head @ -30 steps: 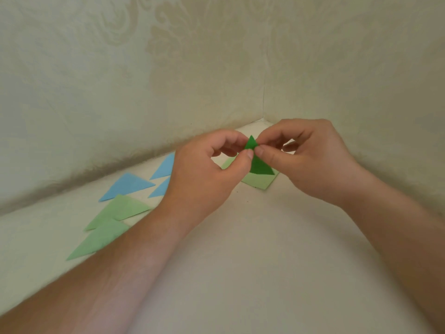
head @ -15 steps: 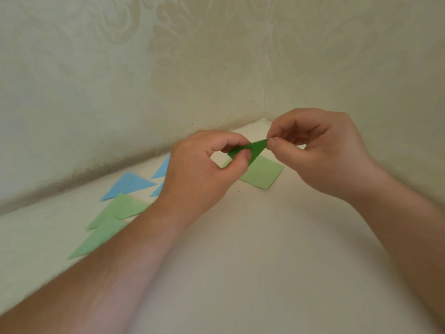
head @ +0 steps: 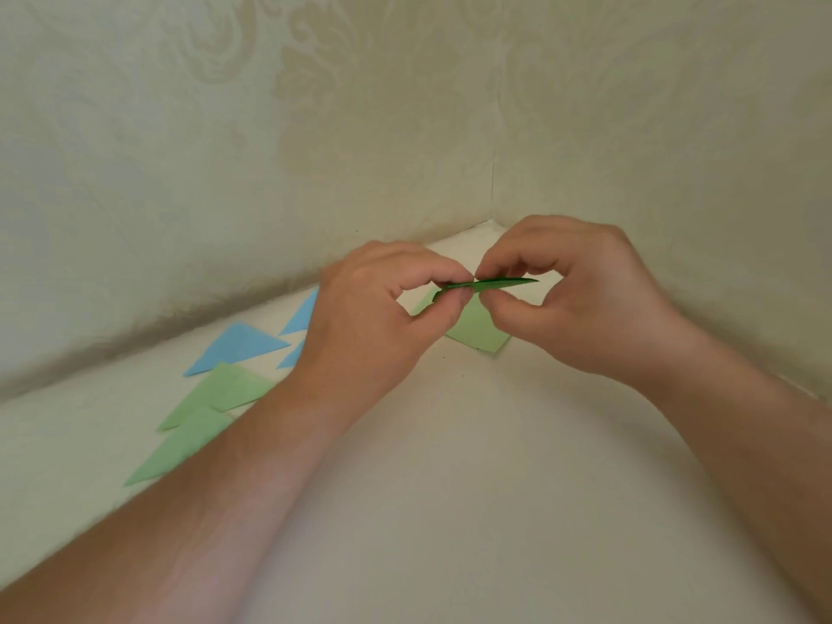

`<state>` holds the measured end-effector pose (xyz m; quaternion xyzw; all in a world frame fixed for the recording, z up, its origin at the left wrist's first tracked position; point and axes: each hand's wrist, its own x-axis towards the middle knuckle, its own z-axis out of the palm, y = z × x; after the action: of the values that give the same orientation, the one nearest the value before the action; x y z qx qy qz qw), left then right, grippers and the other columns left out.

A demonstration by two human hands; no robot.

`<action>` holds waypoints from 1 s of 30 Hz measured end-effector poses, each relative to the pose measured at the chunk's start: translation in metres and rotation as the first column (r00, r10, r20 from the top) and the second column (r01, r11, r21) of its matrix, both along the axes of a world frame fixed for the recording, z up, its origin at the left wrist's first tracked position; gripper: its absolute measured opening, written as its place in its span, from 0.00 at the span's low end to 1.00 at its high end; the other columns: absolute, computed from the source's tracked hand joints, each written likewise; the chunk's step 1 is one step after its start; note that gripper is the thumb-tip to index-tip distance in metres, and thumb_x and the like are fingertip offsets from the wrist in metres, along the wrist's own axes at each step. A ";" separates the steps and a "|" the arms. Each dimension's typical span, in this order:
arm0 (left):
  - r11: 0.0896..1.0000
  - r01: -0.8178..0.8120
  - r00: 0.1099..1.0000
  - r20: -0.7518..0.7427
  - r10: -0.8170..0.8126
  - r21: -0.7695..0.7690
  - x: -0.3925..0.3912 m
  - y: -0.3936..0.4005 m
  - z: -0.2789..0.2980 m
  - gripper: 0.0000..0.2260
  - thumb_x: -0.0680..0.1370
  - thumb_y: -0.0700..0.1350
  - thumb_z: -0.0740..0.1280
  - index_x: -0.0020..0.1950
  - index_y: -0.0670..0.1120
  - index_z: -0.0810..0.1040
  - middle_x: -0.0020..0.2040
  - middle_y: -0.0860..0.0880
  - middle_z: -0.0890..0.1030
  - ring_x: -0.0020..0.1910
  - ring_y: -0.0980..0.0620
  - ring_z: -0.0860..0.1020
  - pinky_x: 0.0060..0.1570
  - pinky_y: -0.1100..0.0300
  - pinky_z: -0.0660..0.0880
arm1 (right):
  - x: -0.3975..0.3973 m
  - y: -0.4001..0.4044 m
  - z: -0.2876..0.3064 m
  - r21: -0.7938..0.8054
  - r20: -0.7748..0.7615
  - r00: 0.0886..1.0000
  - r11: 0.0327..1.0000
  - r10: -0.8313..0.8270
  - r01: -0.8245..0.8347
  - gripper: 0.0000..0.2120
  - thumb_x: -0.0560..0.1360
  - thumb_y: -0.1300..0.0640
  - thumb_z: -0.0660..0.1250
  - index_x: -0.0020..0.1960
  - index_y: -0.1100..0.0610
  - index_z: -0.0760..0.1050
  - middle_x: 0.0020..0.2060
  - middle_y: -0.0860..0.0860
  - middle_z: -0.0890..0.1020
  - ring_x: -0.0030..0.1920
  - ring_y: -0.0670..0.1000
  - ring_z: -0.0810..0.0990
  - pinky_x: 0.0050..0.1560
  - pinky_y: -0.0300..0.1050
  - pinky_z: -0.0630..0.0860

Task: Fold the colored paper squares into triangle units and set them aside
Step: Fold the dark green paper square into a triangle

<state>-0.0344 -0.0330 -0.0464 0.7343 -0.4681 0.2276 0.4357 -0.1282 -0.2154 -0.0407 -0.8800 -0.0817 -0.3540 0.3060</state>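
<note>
A dark green folded paper [head: 493, 285] is held edge-on in the air, near the corner of the walls. My left hand [head: 382, 317] pinches its left end between thumb and forefinger. My right hand [head: 581, 299] pinches it just to the right, and the pointed tip sticks out past those fingers. Under both hands a light green paper square [head: 477, 331] lies flat on the white surface, partly hidden by my fingers.
Folded triangles lie on the left: blue triangles [head: 236, 349] near the wall and light green triangles [head: 220, 389] in front of them, partly under my left forearm. Two patterned walls [head: 405, 128] meet in a corner right behind my hands.
The dark green paper has turned from an upright triangle to nearly flat and edge-on. My right hand has slid along it toward my left hand, and both hands have shifted slightly.
</note>
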 end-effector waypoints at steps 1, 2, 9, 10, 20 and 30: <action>1.000 0.002 1.000 -0.010 -0.002 0.004 0.001 0.000 0.000 0.04 0.75 0.43 0.77 0.47 0.52 0.87 0.42 0.61 0.83 0.46 0.57 0.81 0.49 0.54 0.77 | 0.001 -0.001 -0.001 -0.002 0.008 1.000 1.000 -0.001 0.001 0.05 0.71 0.61 0.73 0.45 0.53 0.84 0.40 0.45 0.83 0.43 0.49 0.80 0.45 0.47 0.76; 1.000 0.001 1.000 -0.023 -0.001 0.008 0.001 0.000 -0.001 0.04 0.75 0.44 0.77 0.47 0.52 0.87 0.43 0.62 0.83 0.47 0.57 0.81 0.50 0.53 0.77 | 0.001 -0.001 -0.001 -0.001 0.011 1.000 1.000 -0.005 0.005 0.05 0.71 0.61 0.73 0.45 0.53 0.85 0.40 0.46 0.83 0.43 0.49 0.80 0.45 0.46 0.76; 1.000 -0.001 0.992 -0.126 0.003 0.019 0.000 0.002 0.000 0.05 0.75 0.47 0.77 0.49 0.56 0.86 0.45 0.64 0.83 0.50 0.56 0.81 0.45 0.63 0.73 | 0.000 -0.005 -0.001 0.005 -0.030 0.999 1.000 -0.028 0.028 0.05 0.74 0.61 0.77 0.48 0.53 0.87 0.41 0.44 0.81 0.45 0.41 0.79 0.45 0.29 0.68; 1.000 -0.002 0.990 -0.141 0.005 0.021 0.000 0.003 0.000 0.05 0.75 0.46 0.77 0.47 0.56 0.86 0.46 0.64 0.83 0.49 0.57 0.80 0.42 0.65 0.70 | 0.001 -0.006 -0.001 -0.017 -0.018 0.999 0.999 -0.047 0.047 0.05 0.74 0.61 0.77 0.48 0.53 0.87 0.40 0.43 0.81 0.45 0.40 0.78 0.46 0.29 0.68; 1.000 0.021 0.981 -0.191 -0.018 0.013 0.002 0.004 0.003 0.06 0.77 0.44 0.75 0.48 0.57 0.86 0.45 0.66 0.83 0.49 0.57 0.82 0.49 0.65 0.74 | -0.002 0.000 0.003 0.080 -0.057 0.997 0.995 -0.050 0.055 0.05 0.74 0.58 0.76 0.46 0.48 0.85 0.41 0.41 0.82 0.49 0.43 0.78 0.45 0.29 0.67; 0.997 0.051 0.987 -0.154 -0.042 0.056 -0.003 0.002 0.004 0.05 0.76 0.43 0.74 0.44 0.53 0.87 0.42 0.61 0.83 0.45 0.58 0.80 0.45 0.68 0.70 | -0.002 0.006 0.002 0.140 -0.114 0.993 0.990 -0.007 0.023 0.10 0.73 0.58 0.75 0.40 0.43 0.82 0.38 0.38 0.82 0.49 0.43 0.77 0.44 0.31 0.68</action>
<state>-0.0377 -0.0310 -0.0428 0.7513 -0.4570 0.1463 0.4532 -0.1306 -0.2089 -0.0384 -0.8754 -0.0325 -0.3107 0.3688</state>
